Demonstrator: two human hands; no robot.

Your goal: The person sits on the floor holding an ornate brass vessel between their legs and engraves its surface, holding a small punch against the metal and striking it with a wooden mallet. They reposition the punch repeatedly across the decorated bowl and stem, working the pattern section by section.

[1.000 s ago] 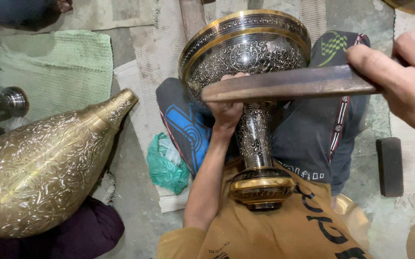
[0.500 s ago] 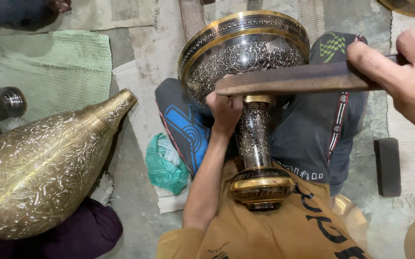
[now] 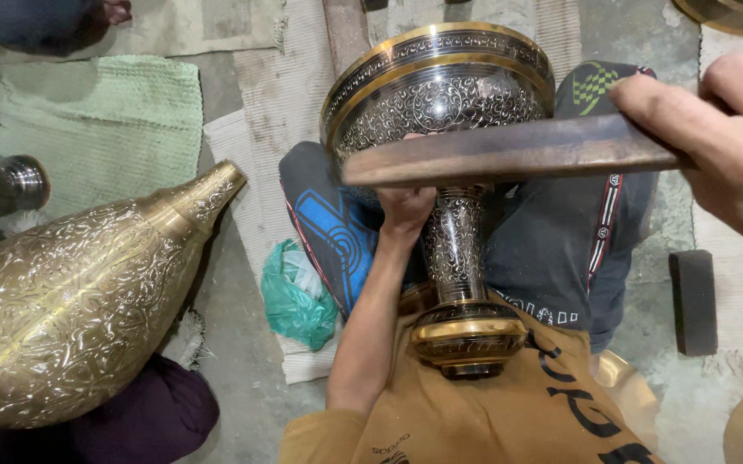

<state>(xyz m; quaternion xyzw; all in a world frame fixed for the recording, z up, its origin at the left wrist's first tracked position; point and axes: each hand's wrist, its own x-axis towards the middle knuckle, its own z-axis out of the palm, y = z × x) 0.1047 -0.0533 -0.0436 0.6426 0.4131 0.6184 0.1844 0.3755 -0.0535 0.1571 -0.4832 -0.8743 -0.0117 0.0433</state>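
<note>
Your left hand grips the goblet; right hand pinches the mallet. Strike lightly, keeping the goblet steady on your lap.

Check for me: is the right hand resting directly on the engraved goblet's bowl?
No: the right hand grips a flat wooden tool held across the engraved goblet, while the left hand sits under its bowl.

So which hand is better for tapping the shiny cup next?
Probably the right hand: it already grips the flat wooden bar lying across the engraved goblet. The left hand is under the bowl against the stem, seemingly steadying it.
</note>
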